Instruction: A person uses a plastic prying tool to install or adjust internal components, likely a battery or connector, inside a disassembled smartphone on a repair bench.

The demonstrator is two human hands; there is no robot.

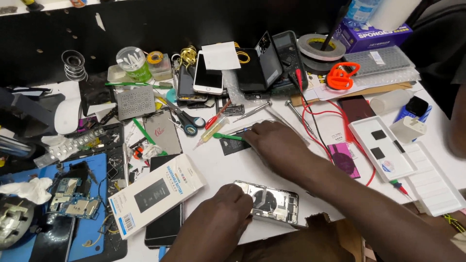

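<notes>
Opened phone chassis (272,201) lies at the near table edge, internals exposed. Left hand (228,206) rests on its left end, fingers curled over the frame. Right hand (276,143) reaches forward, fingertips pinched at a green-handled tool (228,137) beside a black battery (233,145). White box (155,194) lies just left.

1. I'm looking down on a white worktable (233,167), evenly lit from above.
2. Behind it runs a black back panel (145,24) dotted with small holes.
3. On my left lies a blue work mat (92,223).
4. Dark shadow fills the far right corner.
</notes>
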